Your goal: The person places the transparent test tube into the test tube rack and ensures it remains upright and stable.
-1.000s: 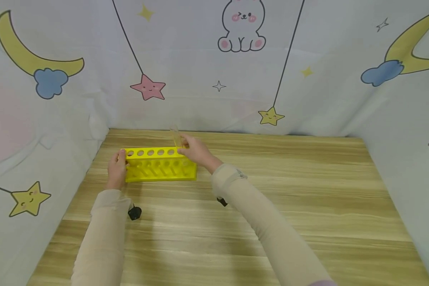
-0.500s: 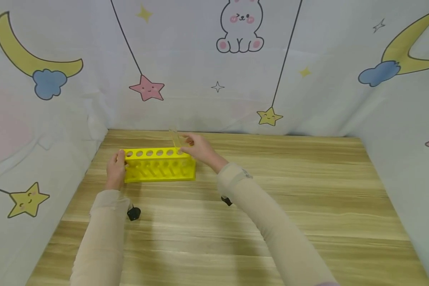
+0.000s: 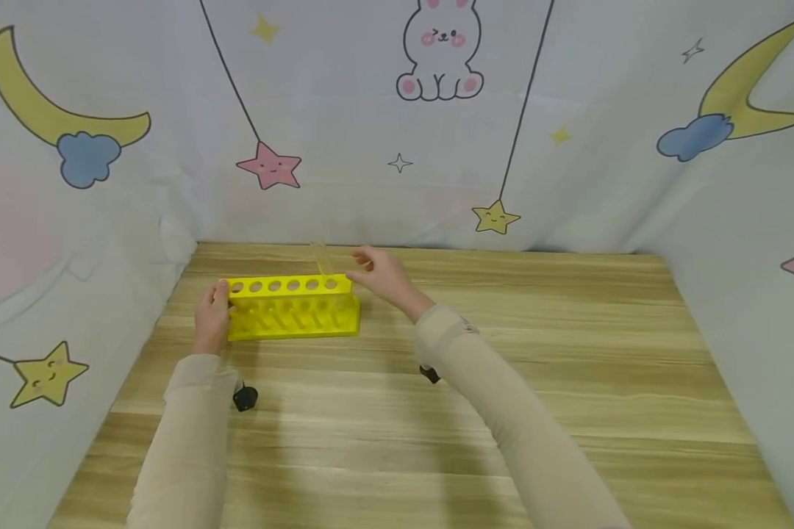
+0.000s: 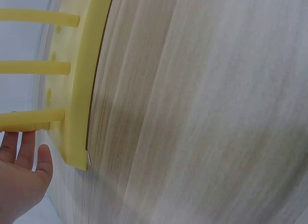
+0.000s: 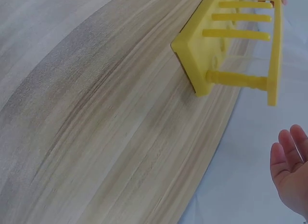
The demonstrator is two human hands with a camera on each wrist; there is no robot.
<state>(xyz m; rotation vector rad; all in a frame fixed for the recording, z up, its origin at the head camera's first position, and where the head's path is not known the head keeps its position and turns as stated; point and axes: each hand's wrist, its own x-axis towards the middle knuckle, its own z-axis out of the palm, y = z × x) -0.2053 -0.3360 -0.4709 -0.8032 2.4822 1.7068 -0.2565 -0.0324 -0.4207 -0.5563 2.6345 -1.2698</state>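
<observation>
A yellow test tube rack stands on the wooden table at the back left, with a row of round holes along its top. In the rightmost hole a clear test tube leans, its upper part rising behind the top bar. My left hand grips the rack's left end, thumb on the top edge; in the left wrist view its fingers reach the end post. My right hand is off the rack's right end, fingers loosely bent and holding nothing. Bare space separates this hand from the rack in the right wrist view.
The wood-grained table stretches right and toward the front. A white cloth printed with stars, moons and a bunny hangs at the back and both sides. Small black devices show under both wrists.
My right hand has let go of the test tube and moved right, away from it. The tube stays leaning in the rack. My left hand keeps its grip, and the head view has shifted slightly.
</observation>
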